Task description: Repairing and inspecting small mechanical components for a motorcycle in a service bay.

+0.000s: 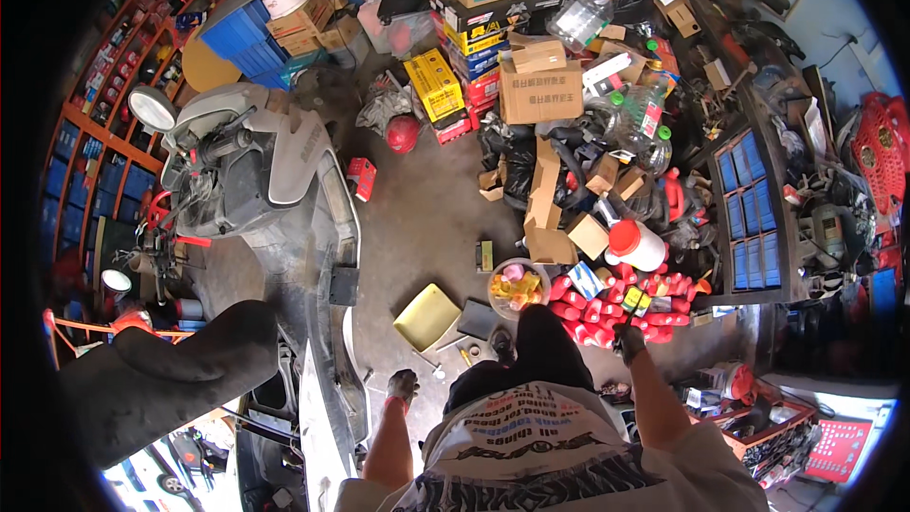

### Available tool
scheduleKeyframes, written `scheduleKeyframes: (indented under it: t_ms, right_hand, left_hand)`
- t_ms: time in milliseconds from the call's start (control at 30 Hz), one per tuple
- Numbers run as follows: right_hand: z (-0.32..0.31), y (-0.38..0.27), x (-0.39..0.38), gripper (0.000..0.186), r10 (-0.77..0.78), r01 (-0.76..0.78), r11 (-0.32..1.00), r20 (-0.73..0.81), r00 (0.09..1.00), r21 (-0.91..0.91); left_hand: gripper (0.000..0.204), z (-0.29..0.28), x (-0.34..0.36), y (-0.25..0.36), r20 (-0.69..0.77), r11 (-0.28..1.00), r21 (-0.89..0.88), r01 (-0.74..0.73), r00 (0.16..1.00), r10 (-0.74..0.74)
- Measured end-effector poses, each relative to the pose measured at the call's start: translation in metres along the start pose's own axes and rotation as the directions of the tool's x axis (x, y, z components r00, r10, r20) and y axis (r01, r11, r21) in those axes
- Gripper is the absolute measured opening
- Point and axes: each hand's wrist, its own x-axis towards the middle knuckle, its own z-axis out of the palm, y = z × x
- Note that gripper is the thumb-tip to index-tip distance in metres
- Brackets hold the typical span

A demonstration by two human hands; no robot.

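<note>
Red bottles [566,311] lie heaped on the floor [398,256], ahead of the person and to the right, beside a clear tub [495,301] of yellow and orange items. They are glossy red, packed at mixed angles, several with pale parts. A yellow label [636,301] and a white-and-blue box [585,280] show among them; their print is too small to read. Dark lines of characters mark a brown carton [540,100] further off, and dark printing covers some yellow boxes [434,85]. The person's shirt [531,436] carries dark, blue and reddish lettering.

Of the hands, the gloved right hand [628,341] is at the heap's near edge, fingers bent, a thin dark piece just above it; whether it is gripped cannot be told. The gloved left hand [403,384] looks curled, near a yellow tray [427,318]; its grip cannot be told either.
</note>
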Motion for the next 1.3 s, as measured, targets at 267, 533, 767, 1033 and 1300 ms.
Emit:
scheduleKeyframes:
  t_ms: [267,533,767,1033,1300]
  right_hand:
    - [0.067,-0.036,-0.003,0.026,0.003,-0.004,1.000,0.061,0.998,0.025]
    - [0.107,-0.045,0.051,0.016,0.032,-0.056,0.974,-0.113,0.993,-0.221]
    - [0.146,-0.038,0.136,0.033,-0.054,-0.166,0.806,-0.350,0.935,-0.568]
    - [0.248,-0.156,0.126,0.051,0.184,-0.326,0.824,-0.325,0.928,-0.464]
    - [0.348,-0.253,0.165,0.035,0.036,-0.170,0.822,-0.248,0.968,-0.544]
  left_hand:
    - [0.022,-0.010,0.002,-0.039,-0.024,0.982,-0.125,0.140,0.989,-0.144]
    - [0.018,-0.034,0.037,0.038,0.109,0.961,0.269,0.065,0.989,-0.097]
    - [0.027,-0.053,0.172,0.218,0.095,0.980,0.197,0.026,0.994,-0.045]
    - [0.036,-0.030,0.328,0.509,0.277,0.960,0.230,-0.160,0.956,0.093]
    - [0.032,-0.021,0.393,0.686,0.312,0.902,0.297,-0.314,0.924,0.220]
